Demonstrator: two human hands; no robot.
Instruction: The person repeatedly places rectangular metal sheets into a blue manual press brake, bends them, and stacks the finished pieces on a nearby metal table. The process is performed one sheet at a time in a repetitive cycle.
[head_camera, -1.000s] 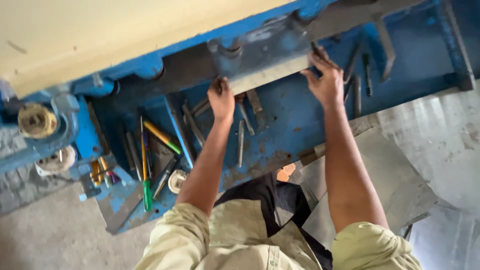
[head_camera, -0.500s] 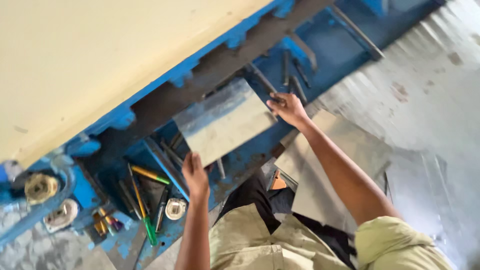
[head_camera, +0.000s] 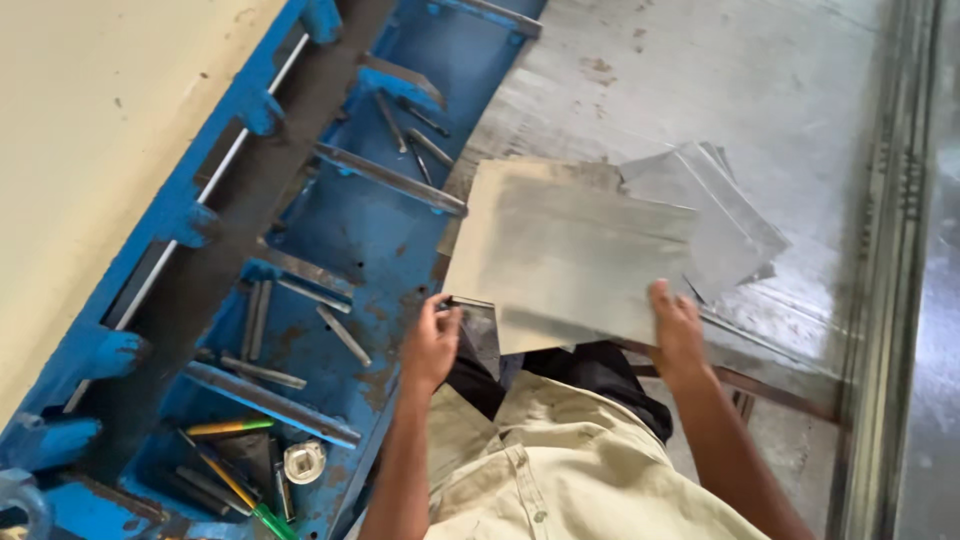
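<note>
Overhead, one metal sheet (head_camera: 575, 255) held flat at centre, several more sheets (head_camera: 725, 215) stacked behind it at two o'clock, left hand (head_camera: 432, 345) pinching its seven o'clock corner, right hand (head_camera: 677, 330) gripping its five o'clock edge, blue machine bed (head_camera: 385, 225) at nine o'clock.

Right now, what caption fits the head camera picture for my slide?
Both hands, left hand and right hand, hold a metal sheet beside the blue machine bed.
</note>
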